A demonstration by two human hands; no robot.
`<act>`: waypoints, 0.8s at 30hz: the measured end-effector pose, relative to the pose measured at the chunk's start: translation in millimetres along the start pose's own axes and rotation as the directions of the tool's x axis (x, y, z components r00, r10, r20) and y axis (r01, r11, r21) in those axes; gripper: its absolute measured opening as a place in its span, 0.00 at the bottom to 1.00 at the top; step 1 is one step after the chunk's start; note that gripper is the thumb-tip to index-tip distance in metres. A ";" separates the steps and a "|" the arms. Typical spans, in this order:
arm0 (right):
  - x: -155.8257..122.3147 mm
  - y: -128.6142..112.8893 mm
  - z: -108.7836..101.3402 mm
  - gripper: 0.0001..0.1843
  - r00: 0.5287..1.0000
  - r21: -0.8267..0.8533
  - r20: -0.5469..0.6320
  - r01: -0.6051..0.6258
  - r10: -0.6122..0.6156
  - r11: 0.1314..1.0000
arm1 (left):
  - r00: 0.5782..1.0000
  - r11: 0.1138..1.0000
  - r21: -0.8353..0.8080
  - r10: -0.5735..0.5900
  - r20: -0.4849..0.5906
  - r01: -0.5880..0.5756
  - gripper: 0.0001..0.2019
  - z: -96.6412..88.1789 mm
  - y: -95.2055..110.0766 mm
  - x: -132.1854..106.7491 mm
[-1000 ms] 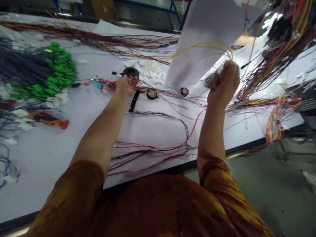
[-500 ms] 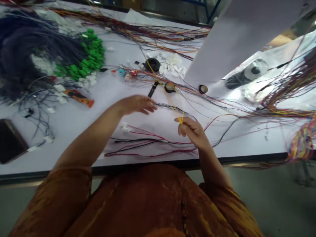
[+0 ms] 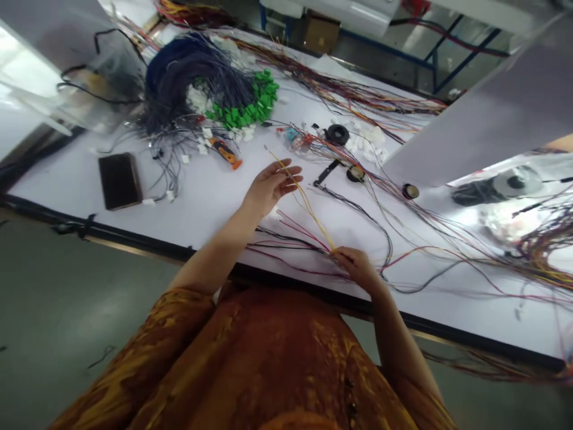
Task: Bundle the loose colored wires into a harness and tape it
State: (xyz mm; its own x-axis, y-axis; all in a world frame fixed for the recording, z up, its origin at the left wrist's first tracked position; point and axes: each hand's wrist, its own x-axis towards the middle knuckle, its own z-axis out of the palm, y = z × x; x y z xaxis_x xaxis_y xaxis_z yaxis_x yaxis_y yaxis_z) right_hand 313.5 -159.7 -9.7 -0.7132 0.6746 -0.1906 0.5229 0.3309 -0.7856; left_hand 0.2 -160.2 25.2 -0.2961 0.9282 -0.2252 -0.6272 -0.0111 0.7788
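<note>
My right hand (image 3: 357,267) is closed in a pinch on yellow wires (image 3: 319,224) above the near part of the table. From there the wires stretch up and left to my left hand (image 3: 274,186). The left fingers are apart, and the yellow strands pass across them; whether they touch is hard to tell. Red wires (image 3: 301,229) and black wires lie beneath, between the hands. Just beyond, a bundle of thin black wires (image 3: 358,208) curves toward the right hand. A black strip-like piece (image 3: 326,173) lies on the table by that bundle's end.
Left of the hands are an orange-black hand tool (image 3: 224,151), green connectors (image 3: 242,113) on dark blue wires and a dark rectangular object (image 3: 119,181). Beyond sit a black tape roll (image 3: 337,134) and two smaller rolls. A pale upright panel (image 3: 478,113) stands at right.
The view has turned left. My right hand keeps its pinch on the yellow wires, now lower and nearer the table edge. My left hand has come to the strands' upper part.
</note>
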 end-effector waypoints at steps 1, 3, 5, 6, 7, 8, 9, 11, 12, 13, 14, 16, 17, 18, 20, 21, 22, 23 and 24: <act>-0.2 1.5 0.8 0.15 1.000 0.000 -0.009 -0.001 0.001 1.000 | 1.000 1.000 -0.008 0.020 0.002 -0.020 0.09 -3.0 7.9 -1.1; -0.7 4.4 2.7 0.14 0.999 0.012 -0.035 -0.025 0.026 1.000 | 0.999 0.999 -0.010 0.045 -0.030 -0.045 0.08 -8.8 20.4 -1.9; -1.3 6.1 4.0 0.12 0.992 0.053 -0.086 -0.087 0.092 0.995 | 0.993 0.998 0.008 0.069 -0.093 -0.068 0.10 -15.0 27.5 -1.1; -1.4 6.2 4.0 0.12 0.983 0.091 -0.129 -0.117 0.128 0.989 | 0.988 0.996 0.021 0.090 -0.124 -0.088 0.10 -18.5 28.9 -0.5; -1.3 6.0 3.5 0.12 0.969 0.144 -0.184 -0.137 0.162 0.980 | 0.982 0.994 0.034 0.112 -0.151 -0.108 0.10 -22.1 28.8 -0.4; -0.6 5.5 2.5 0.12 0.948 0.211 -0.253 -0.140 0.192 0.967 | 0.975 0.991 0.041 0.134 -0.177 -0.129 0.09 -25.7 27.3 -1.1; 0.8 4.9 1.1 0.13 0.917 0.291 -0.335 -0.119 0.217 0.949 | 0.967 0.989 0.038 0.151 -0.206 -0.146 0.09 -29.2 24.5 -2.8; 5.9 4.0 -2.3 0.16 0.814 0.459 -0.512 -0.010 0.274 0.888 | 0.955 0.989 0.013 0.147 -0.257 -0.149 0.09 -35.2 16.0 -10.0; 9.5 4.1 -4.0 0.17 0.752 0.533 -0.580 0.060 0.313 0.844 | 0.954 0.990 -0.005 0.133 -0.270 -0.140 0.09 -37.6 11.0 -15.6; 13.4 4.7 -5.6 0.18 0.694 0.594 -0.626 0.127 0.357 0.794 | 0.955 0.991 -0.024 0.118 -0.271 -0.129 0.09 -39.7 6.0 -22.1; 17.4 6.0 -7.1 0.17 0.647 0.640 -0.649 0.180 0.400 0.747 | 0.958 0.992 -0.038 0.105 -0.265 -0.119 0.09 -41.4 1.2 -29.5; 24.5 10.7 -10.2 0.18 0.600 0.706 -0.641 0.217 0.478 0.674 | 0.966 0.995 -0.050 0.068 -0.248 -0.082 0.09 -44.7 -7.1 -45.3; 27.0 14.0 -12.3 0.18 0.592 0.733 -0.622 0.210 0.512 0.647 | 0.968 0.997 -0.050 0.043 -0.246 -0.058 0.09 -46.5 -10.6 -53.2; 28.8 17.9 -15.0 0.18 0.586 0.755 -0.602 0.195 0.542 0.626 | 0.969 0.999 -0.047 0.015 -0.245 -0.027 0.09 -48.6 -13.8 -60.9; 29.6 26.1 -22.9 0.16 0.594 0.802 -0.542 0.153 0.595 0.577 | 0.965 0.999 -0.031 -0.048 -0.259 0.041 0.08 -53.8 -19.5 -75.3; 28.8 29.8 -28.1 0.15 0.607 0.824 -0.510 0.140 0.609 0.549 | 0.958 0.997 -0.018 -0.082 -0.275 0.081 0.07 -56.6 -22.3 -81.9; 27.6 32.6 -33.5 0.14 0.632 0.840 -0.482 0.136 0.607 0.525 | 0.947 0.992 -0.002 -0.119 -0.298 0.124 0.07 -59.1 -25.2 -88.3; 26.2 34.3 -38.8 0.14 0.669 0.851 -0.455 0.134 0.587 0.507 | 0.934 0.985 0.016 -0.155 -0.321 0.169 0.06 -60.9 -28.2 -94.4; 24.7 34.5 -43.3 0.15 0.716 0.858 -0.426 0.126 0.553 0.497 | 0.923 0.977 0.037 -0.187 -0.336 0.211 0.06 -61.8 -31.2 -100.2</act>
State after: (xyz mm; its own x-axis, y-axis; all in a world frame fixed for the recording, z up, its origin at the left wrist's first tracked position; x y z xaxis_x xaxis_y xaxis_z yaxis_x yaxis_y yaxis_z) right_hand 334.1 -103.1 -16.0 -0.0224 0.9471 -0.3203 -0.2306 -0.3166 -0.9201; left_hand 4.9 -275.9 -12.8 -0.3981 0.7341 -0.5501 -0.6483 0.1991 0.7349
